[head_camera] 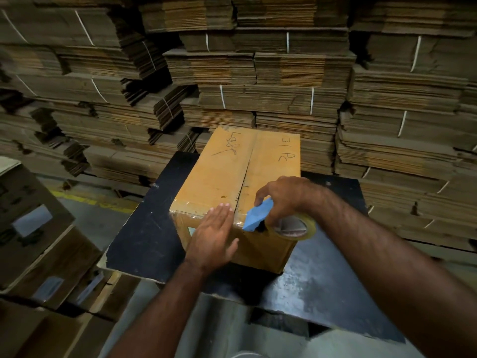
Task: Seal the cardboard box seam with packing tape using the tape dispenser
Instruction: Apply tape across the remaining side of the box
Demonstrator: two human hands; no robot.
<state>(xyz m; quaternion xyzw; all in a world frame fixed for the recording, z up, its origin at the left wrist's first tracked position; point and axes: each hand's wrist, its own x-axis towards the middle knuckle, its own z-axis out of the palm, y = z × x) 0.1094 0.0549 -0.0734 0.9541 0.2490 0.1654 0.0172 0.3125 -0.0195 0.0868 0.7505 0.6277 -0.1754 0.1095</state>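
A closed brown cardboard box with handwriting on its flaps lies on a black table. Its centre seam runs away from me. My right hand grips a blue tape dispenser carrying a roll of clear tape, held at the near end of the seam on the box's front top edge. My left hand lies flat with straight fingers against the front top corner of the box, just left of the seam.
Tall stacks of flattened, strapped cardboard form a wall right behind the table. More cartons sit low at the left. Grey floor with a yellow line shows left of the table.
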